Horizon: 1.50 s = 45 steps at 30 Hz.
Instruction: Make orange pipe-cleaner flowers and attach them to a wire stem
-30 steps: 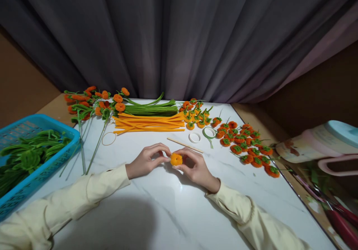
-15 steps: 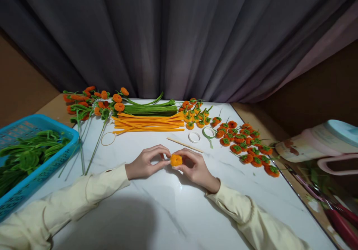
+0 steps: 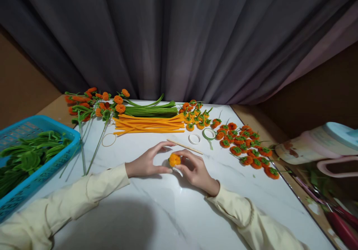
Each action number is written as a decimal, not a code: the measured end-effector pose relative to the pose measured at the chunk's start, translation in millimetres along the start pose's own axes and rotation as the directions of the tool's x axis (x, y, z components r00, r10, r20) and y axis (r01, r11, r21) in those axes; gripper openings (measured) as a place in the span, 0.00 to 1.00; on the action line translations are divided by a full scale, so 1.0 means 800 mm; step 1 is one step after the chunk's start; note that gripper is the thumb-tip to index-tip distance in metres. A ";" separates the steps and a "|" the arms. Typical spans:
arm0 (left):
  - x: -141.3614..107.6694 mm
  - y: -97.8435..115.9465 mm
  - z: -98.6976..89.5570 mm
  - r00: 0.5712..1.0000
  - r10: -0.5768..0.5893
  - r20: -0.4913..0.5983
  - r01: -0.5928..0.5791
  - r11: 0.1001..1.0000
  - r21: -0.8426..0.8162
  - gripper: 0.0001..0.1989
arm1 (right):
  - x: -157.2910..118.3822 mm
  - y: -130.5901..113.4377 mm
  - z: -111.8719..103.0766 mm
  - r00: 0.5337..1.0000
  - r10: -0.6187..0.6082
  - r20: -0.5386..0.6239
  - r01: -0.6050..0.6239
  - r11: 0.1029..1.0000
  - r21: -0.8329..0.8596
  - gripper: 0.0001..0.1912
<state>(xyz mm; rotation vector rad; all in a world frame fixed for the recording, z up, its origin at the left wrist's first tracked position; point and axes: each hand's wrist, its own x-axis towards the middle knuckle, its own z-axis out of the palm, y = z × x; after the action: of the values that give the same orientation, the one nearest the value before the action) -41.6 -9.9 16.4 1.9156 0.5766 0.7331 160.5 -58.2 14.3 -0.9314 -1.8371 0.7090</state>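
Fingers of the right hand (image 3: 199, 171) pinch a round, fuzzy yellow-orange flower head (image 3: 174, 160) over a white marbled tabletop (image 3: 173, 209), left hand (image 3: 143, 163) spread beside it, apparently mid-shaping, with a light grip likely needed next.

- Ahead of you, a dark grey curtain (image 3: 145, 37) hangs in deep folds, pinkish at right.
- Brown panels (image 3: 22, 67) flank you, the right one darker.
- Your white, grey-veined tabletop (image 3: 215, 224) reflects a bright patch (image 3: 178, 190); a broad shadow (image 3: 120, 224) lies nearest you.
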 end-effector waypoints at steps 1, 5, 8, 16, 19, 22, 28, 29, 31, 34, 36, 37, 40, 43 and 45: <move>0.000 0.000 0.000 0.999 -0.036 0.037 0.037 0.999 -0.034 0.30 | 0.000 0.000 0.001 0.999 -0.032 -0.005 0.032 0.999 -0.002 0.12; 0.000 -0.002 0.003 0.980 -0.177 0.089 0.189 0.970 -0.152 0.24 | 0.001 0.002 0.004 0.986 -0.169 0.018 0.169 0.986 -0.013 0.14; 0.001 -0.003 0.003 0.964 -0.256 0.075 0.265 0.954 -0.144 0.25 | 0.001 0.002 0.004 0.983 -0.171 0.061 0.173 0.984 -0.029 0.15; 0.003 0.004 0.004 0.931 -0.361 0.050 0.364 0.911 -0.196 0.24 | -0.002 0.002 0.007 0.987 -0.119 0.107 0.123 0.992 -0.033 0.20; 0.005 0.006 0.001 0.932 -0.362 0.026 0.347 0.866 -0.361 0.25 | -0.002 0.004 0.008 0.998 -0.046 0.043 0.047 0.999 -0.019 0.17; 0.007 0.003 -0.003 0.930 -0.368 -0.015 0.309 0.802 -0.512 0.24 | -0.002 0.007 0.010 0.996 0.082 -0.032 -0.078 0.992 0.104 0.14; 0.008 0.001 0.003 0.932 -0.352 0.083 0.348 0.812 -0.469 0.23 | -0.002 0.008 0.012 0.989 0.145 -0.022 -0.140 0.977 0.162 0.15; 0.007 0.002 0.005 0.934 -0.350 0.077 0.346 0.823 -0.450 0.23 | -0.002 0.008 0.012 0.989 0.144 -0.030 -0.139 0.984 0.112 0.15; 0.006 0.003 0.010 0.934 -0.354 0.045 0.336 0.830 -0.444 0.21 | -0.001 0.007 0.012 0.989 0.136 -0.052 -0.135 0.991 0.025 0.15; 0.006 0.005 0.014 0.922 -0.387 0.011 0.345 0.809 -0.476 0.22 | 0.000 0.007 0.012 0.990 0.127 -0.067 -0.129 0.991 -0.024 0.13; 0.006 0.005 0.015 0.906 -0.424 0.007 0.373 0.789 -0.489 0.25 | -0.001 0.007 0.012 0.988 0.137 -0.064 -0.138 0.990 -0.008 0.12; 0.006 0.005 0.015 0.897 -0.441 0.007 0.388 0.781 -0.489 0.26 | -0.002 0.008 0.012 0.988 0.146 -0.058 -0.146 0.989 0.006 0.12; 0.006 0.005 0.015 0.880 -0.476 0.007 0.420 0.769 -0.481 0.31 | -0.005 0.010 0.013 0.985 0.168 -0.035 -0.166 0.985 0.035 0.11; 0.006 0.006 0.014 0.866 -0.499 0.016 0.444 0.756 -0.481 0.34 | -0.007 0.013 0.014 0.985 0.172 -0.025 -0.171 0.984 0.045 0.09; 0.005 0.006 0.014 0.860 -0.509 0.023 0.454 0.745 -0.488 0.36 | -0.007 0.013 0.014 0.984 0.176 -0.025 -0.174 0.983 0.052 0.08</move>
<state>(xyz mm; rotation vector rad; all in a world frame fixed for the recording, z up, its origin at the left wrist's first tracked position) -30.3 -15.9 18.1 1.1903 0.8363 0.5721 155.1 -58.0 -0.9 -1.0748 -1.7182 0.8398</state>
